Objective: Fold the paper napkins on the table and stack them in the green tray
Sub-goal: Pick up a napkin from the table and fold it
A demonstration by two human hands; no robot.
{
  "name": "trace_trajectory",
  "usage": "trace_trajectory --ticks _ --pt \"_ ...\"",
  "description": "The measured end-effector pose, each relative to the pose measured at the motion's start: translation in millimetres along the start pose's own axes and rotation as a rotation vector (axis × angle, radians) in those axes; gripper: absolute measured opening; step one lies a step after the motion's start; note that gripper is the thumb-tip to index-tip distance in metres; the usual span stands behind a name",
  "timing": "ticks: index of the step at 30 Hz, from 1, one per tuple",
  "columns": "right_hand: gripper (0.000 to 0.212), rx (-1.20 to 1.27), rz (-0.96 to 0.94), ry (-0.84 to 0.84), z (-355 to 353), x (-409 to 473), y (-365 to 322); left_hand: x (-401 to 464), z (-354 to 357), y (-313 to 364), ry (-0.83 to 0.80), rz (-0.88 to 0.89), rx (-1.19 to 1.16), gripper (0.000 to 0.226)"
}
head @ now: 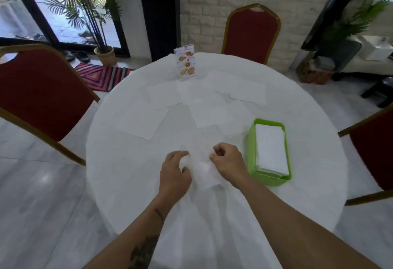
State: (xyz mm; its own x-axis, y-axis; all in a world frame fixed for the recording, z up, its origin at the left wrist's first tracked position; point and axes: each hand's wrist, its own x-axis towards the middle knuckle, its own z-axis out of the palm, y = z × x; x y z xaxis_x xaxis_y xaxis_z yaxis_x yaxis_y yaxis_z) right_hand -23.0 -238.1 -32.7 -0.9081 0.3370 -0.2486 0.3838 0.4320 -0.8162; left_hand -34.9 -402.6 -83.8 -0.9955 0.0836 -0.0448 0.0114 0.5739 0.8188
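A white paper napkin (204, 172) lies partly folded near the front of the round white table (131, 173). My left hand (174, 173) pinches its left side and my right hand (228, 162) pinches its upper right edge. To the right stands the green tray (252, 141) with a stack of folded napkins (271, 148) inside. Several unfolded napkins (141, 120) lie spread flat across the far half of the table.
A standing menu card (187, 64) sits at the table's far side. Red chairs with gold frames stand at the left (40, 96), the far side (252, 34) and the right (374, 149). A potted palm (105, 54) and a striped mat (102, 76) are beyond.
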Motion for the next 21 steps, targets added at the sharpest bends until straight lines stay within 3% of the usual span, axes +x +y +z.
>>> trace_trajectory --ticks 7,14,19,21 --pt "0.014 0.080 0.106 0.230 -123 22 26 15 53 89 -0.094 0.125 -0.197 0.045" --pt "0.016 0.124 0.314 0.264 -174 29 76 8 110 123 -0.384 0.237 0.108 0.054" --pt "0.015 0.142 0.305 0.267 -175 40 76 3 130 128 -0.379 0.315 0.219 0.054" --pt "0.012 0.041 0.285 0.258 -176 43 72 3 132 132 -0.357 0.365 0.279 0.053"
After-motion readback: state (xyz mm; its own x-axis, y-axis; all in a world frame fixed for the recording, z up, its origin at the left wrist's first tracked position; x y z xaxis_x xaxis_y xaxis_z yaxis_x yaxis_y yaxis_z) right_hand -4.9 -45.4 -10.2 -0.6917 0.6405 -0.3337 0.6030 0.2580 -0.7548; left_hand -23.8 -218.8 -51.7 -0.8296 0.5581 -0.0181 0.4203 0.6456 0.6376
